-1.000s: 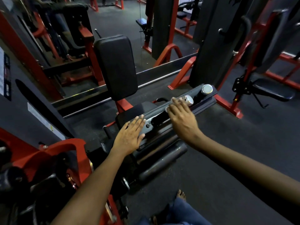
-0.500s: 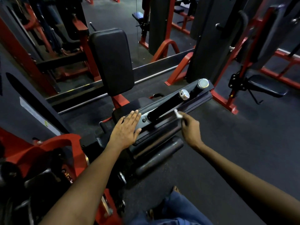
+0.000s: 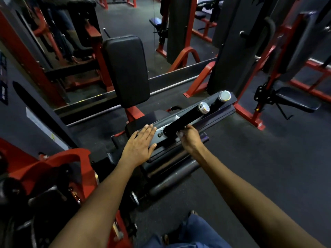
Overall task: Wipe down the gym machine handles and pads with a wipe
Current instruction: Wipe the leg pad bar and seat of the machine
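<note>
At the frame's centre, the left hand [image 3: 138, 146] is lying flat, fingers straight, on the machine's metal plate [image 3: 161, 134]. The right hand [image 3: 190, 138] is pinching a white wipe [image 3: 179, 133] against the black handle [image 3: 184, 120].

I can read no words or numbers anywhere. At my nine o'clock a pale label strip [image 3: 45, 128] sits on the grey machine shroud [image 3: 21, 111], its print too blurred; the dark placard [image 3: 3, 77] beyond is likewise illegible.

Wipe [image 3: 179, 134] mostly hidden (inside right hand [image 3: 190, 138])
</note>
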`<state>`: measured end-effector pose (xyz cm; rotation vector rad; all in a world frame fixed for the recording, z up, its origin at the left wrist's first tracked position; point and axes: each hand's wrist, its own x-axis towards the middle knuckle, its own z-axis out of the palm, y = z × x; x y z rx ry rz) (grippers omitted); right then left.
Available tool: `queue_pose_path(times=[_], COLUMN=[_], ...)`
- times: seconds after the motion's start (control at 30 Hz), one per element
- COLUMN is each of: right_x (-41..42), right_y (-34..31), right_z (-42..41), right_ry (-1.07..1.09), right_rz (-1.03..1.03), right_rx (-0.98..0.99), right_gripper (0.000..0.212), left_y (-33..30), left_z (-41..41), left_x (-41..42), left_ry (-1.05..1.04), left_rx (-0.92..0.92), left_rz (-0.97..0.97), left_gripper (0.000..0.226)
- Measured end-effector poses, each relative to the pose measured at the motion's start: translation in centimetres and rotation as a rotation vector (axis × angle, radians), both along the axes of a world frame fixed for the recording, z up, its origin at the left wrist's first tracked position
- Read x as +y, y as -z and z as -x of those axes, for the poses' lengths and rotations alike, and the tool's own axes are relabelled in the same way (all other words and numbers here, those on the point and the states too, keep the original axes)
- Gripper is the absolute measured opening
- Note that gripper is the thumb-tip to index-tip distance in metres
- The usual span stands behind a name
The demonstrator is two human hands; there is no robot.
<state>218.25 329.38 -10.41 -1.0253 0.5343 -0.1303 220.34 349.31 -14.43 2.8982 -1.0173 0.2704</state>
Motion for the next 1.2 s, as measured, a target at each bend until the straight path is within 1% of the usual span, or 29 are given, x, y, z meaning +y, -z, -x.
queue_pose_path(times=[0.13,0.2,0.3,0.4,0.5,0.53,0.6,0.67,0.7,0.73,0.77,0.8,0.83,0.87,0.9,0.93,1.0,1.03,1.1,1.13,1.17,1.2], right_x=[0.1,0.5,-0.2,-2.4,-2.3,-1.7,-0.7,-0.3,-0.5,-0.7,-1.2,-1.7,-2.4,-3.1,-3.5,-3.7,-3.5,-3.2,-2.9,-3.0,-2.8,-2.6], right_y=[-0.6,-0.5,-2.8,-5.7,-6.4,-6.1,-5.1,-4.3,-4.4,-4.8,-5.5,-6.5,-7.5,-8.4,-9.1,-9.5,-8.7,-7.9,-5.8,-4.3,-3.0,-2.1], right_z=[0.5,1.4,2.0,1.7,2.4,2.9,3.9,4.4,4.7,4.9,5.1,5.3,5.2,5.1,4.8,4.3,3.5,3.4,4.2,4.8,5.6,6.7], right_ry=[-0.002,0.002,0.111,0.256,0.366,0.364,0.236,0.012,-0.054,-0.041,0.053,0.202,0.358,0.460,0.483,0.436,0.264,0.191,0.041,-0.024,-0.050,-0.031], right_rz=[-0.034,-0.081,-0.109,-0.036,0.196,0.262,0.308,0.287,0.265,0.241,0.243,0.277,0.394,0.559,0.718,0.872,1.162,1.302,1.570,1.666,1.697,1.657], right_rx=[-0.003,-0.006,-0.008,-0.016,-0.054,-0.071,-0.054,0.076,0.141,0.169,0.167,0.127,0.074,0.016,-0.050,-0.104,-0.180,-0.222,-0.370,-0.452,-0.492,-0.479], right_gripper=[0.043,0.040,0.036,0.039,0.035,0.032,0.024,0.026,0.026,0.027,0.027,0.025,0.025,0.028,0.033,0.038,0.046,0.048,0.049,0.049,0.051,0.054], left_y=[0.0,-0.1,-0.1,-0.2,-0.1,-0.2,-0.1,-0.1,-0.2,-0.1,-0.1,-0.1,-0.1,-0.1,-0.1,-0.1,-0.2,-0.2,-0.1,-0.1,-0.1,0.0], left_z=[0.1,0.1,0.2,0.1,0.2,0.2,0.2,0.2,0.2,0.2,0.2,0.2,0.1,0.1,0.1,0.1,0.2,0.2,0.1,0.1,0.1,0.1], left_x=[0.1,0.0,0.0,0.0,0.0,0.0,0.1,0.1,0.1,0.1,0.1,0.1,0.1,0.1,0.1,0.0,0.0,0.0,0.0,0.0,0.0,0.0], left_ry=[-0.009,-0.005,0.000,-0.002,-0.005,-0.006,-0.008,-0.008,-0.008,-0.007,-0.009,-0.010,-0.011,-0.010,-0.009,-0.007,-0.005,-0.008,-0.009,-0.008,-0.010,-0.010], left_rx=[-0.002,-0.004,-0.010,-0.015,-0.015,-0.017,-0.015,-0.008,-0.007,-0.004,0.000,0.002,0.001,-0.003,-0.005,-0.004,-0.004,-0.005,-0.005,-0.007,-0.008,-0.010], left_rz=[-0.020,-0.017,-0.005,0.000,-0.006,-0.009,-0.010,-0.007,-0.004,-0.002,-0.001,-0.001,-0.002,-0.002,-0.001,0.003,0.009,0.008,0.008,0.011,0.012,0.013], left_gripper=[0.063,0.063,0.063,0.063,0.063,0.063,0.062,0.062,0.062,0.062,0.062,0.062,0.062,0.062,0.062,0.062,0.062,0.062,0.062,0.062,0.062,0.062])
